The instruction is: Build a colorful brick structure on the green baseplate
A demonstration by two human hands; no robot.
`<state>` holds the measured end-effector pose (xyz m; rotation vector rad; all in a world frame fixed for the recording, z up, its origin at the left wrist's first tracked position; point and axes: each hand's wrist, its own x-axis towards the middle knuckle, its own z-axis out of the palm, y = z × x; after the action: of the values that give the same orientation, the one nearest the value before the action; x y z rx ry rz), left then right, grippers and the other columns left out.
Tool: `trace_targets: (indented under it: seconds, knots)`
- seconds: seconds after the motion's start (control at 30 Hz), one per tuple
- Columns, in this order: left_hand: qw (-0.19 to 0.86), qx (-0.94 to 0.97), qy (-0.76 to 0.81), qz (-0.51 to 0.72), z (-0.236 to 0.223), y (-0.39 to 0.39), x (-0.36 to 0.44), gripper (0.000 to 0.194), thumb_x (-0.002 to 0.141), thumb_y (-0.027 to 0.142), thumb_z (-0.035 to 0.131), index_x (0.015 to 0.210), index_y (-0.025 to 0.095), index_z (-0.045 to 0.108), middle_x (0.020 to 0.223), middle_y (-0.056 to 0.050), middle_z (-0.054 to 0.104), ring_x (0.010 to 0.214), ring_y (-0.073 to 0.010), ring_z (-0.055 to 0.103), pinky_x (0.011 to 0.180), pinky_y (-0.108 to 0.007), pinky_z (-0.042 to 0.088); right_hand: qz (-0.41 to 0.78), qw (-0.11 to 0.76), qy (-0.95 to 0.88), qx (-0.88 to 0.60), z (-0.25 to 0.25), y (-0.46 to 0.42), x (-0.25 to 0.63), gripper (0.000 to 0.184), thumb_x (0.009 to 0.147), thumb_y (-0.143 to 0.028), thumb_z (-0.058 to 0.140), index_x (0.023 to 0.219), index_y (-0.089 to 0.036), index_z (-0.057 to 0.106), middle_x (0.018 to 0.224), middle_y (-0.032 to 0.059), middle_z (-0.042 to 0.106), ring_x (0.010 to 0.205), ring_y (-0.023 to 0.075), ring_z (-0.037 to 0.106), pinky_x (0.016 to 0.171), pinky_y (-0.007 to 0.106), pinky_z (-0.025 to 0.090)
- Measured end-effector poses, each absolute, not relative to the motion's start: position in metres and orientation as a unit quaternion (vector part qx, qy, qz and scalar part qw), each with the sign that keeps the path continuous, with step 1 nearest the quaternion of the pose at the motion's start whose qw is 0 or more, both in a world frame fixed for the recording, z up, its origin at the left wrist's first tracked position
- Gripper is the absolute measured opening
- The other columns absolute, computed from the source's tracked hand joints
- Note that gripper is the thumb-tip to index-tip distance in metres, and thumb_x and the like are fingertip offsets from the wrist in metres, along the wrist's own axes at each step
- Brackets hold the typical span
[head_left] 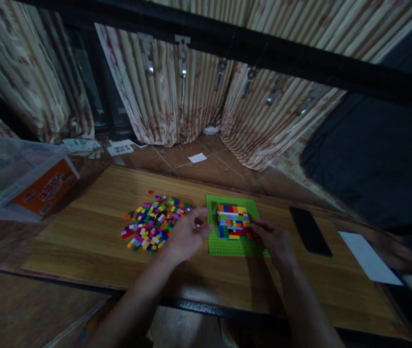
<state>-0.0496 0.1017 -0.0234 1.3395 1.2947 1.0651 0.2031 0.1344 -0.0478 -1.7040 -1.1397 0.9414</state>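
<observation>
A block built of many-coloured toy bricks (pixel 233 220) stands on a green studded baseplate (pixel 240 249) on the wooden table. My right hand (pixel 276 239) is at the block's right edge, its thumb and fingers pinched together against the bricks. What lies between those fingertips is hidden. My left hand (pixel 189 234) hovers between the loose bricks and the baseplate's left edge, with thumb and fingers apart and curved. Left of it spreads a pile of loose toy bricks (pixel 149 224) in mixed colours; the hand covers part of the pile's right side.
A dark phone (pixel 310 231) and a white sheet (pixel 368 256) lie to the right on the wooden table (pixel 82 237). A clear plastic box (pixel 21 174) with an orange label stands at the left. Striped curtains (pixel 169 96) hang behind a dark horizontal bar (pixel 227 36) with hooks.
</observation>
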Motion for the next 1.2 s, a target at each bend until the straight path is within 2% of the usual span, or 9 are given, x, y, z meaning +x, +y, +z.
trace_targets:
  seconds: [0.13,0.2,0.33,0.47,0.67,0.87,0.97,1.1,1.2]
  knots:
    - [0.407,0.628,0.541,0.384,-0.029,0.092,-0.026,0.063,0.072,0.029,0.066,0.132,0.021,0.048,0.127,-0.012,0.056,0.097,-0.0238,0.061,0.084,-0.035,0.048,0.366,0.418,-0.467,-0.688,-0.047,0.135,0.199,0.040,0.056,-0.044,0.075,0.083,-0.014,0.075,0.068,0.0061,0.072,0.058,0.0178,0.065,0.051,0.027,0.049]
    - [0.379,0.645,0.558,0.360,-0.033,0.091,-0.018,0.070,0.070,0.027,0.067,0.135,0.020,0.044,0.133,-0.014,0.051,0.100,-0.0258,0.060,0.089,-0.037,0.046,0.359,0.407,-0.477,-0.691,-0.047,0.135,0.197,0.039,0.058,-0.045,0.074,0.083,-0.014,0.075,0.069,0.0068,0.073,0.061,0.0187,0.065,0.052,0.027,0.049]
    - [0.356,0.657,0.588,0.310,-0.039,0.092,-0.009,0.075,0.068,0.020,0.066,0.138,0.017,0.040,0.127,-0.016,0.056,0.109,-0.0297,0.057,0.093,-0.038,0.043,0.353,0.392,-0.494,-0.691,-0.047,0.137,0.194,0.038,0.061,-0.046,0.072,0.081,-0.014,0.076,0.066,0.0062,0.072,0.061,0.0189,0.065,0.053,0.026,0.047]
    - [0.332,0.669,0.596,0.295,-0.042,0.093,-0.007,0.075,0.067,0.011,0.061,0.138,0.018,0.040,0.121,-0.015,0.060,0.113,-0.0282,0.056,0.094,-0.035,0.042,0.347,0.378,-0.497,-0.700,-0.046,0.137,0.193,0.036,0.061,-0.045,0.071,0.079,-0.014,0.076,0.061,0.0045,0.070,0.058,0.0176,0.063,0.050,0.025,0.044]
    - [0.328,0.665,0.611,0.278,-0.043,0.093,-0.008,0.075,0.068,0.013,0.061,0.139,0.016,0.038,0.101,-0.011,0.067,0.113,-0.0274,0.056,0.093,-0.034,0.041,0.343,0.388,-0.497,-0.696,-0.043,0.136,0.187,0.036,0.063,-0.046,0.069,0.076,-0.012,0.075,0.056,0.0040,0.067,0.054,0.0164,0.060,0.048,0.025,0.041]
    - [0.314,0.681,0.614,0.245,-0.041,0.096,-0.010,0.085,0.068,0.014,0.062,0.145,0.015,0.026,0.114,-0.011,0.063,0.112,-0.0238,0.056,0.095,-0.031,0.041,0.367,0.389,-0.498,-0.683,-0.043,0.135,0.187,0.037,0.061,-0.048,0.069,0.075,-0.015,0.074,0.057,0.0030,0.067,0.054,0.0160,0.060,0.048,0.024,0.042]
    - [0.312,0.686,0.618,0.223,-0.037,0.097,-0.011,0.085,0.069,0.015,0.062,0.145,0.015,0.024,0.121,-0.011,0.060,0.113,-0.0215,0.055,0.096,-0.029,0.040,0.383,0.422,-0.469,-0.675,-0.044,0.134,0.194,0.039,0.062,-0.051,0.069,0.074,-0.014,0.073,0.064,0.0051,0.069,0.056,0.0161,0.060,0.049,0.024,0.043]
    - [0.319,0.689,0.617,0.209,-0.034,0.096,-0.012,0.084,0.070,0.015,0.060,0.146,0.016,0.024,0.122,-0.010,0.059,0.110,-0.0204,0.056,0.094,-0.028,0.041,0.276,0.486,-0.447,-0.698,-0.040,0.135,0.219,0.044,0.070,-0.054,0.061,0.076,-0.012,0.071,0.070,0.0097,0.070,0.060,0.0194,0.062,0.055,0.029,0.046]
    - [0.324,0.690,0.617,0.195,-0.032,0.093,-0.011,0.084,0.069,0.013,0.059,0.145,0.016,0.025,0.119,-0.010,0.060,0.103,-0.0192,0.059,0.091,-0.028,0.042,0.094,0.461,-0.470,-0.747,-0.037,0.135,0.255,0.046,0.076,-0.049,0.055,0.096,-0.010,0.070,0.088,0.0147,0.071,0.080,0.0265,0.065,0.072,0.037,0.048]
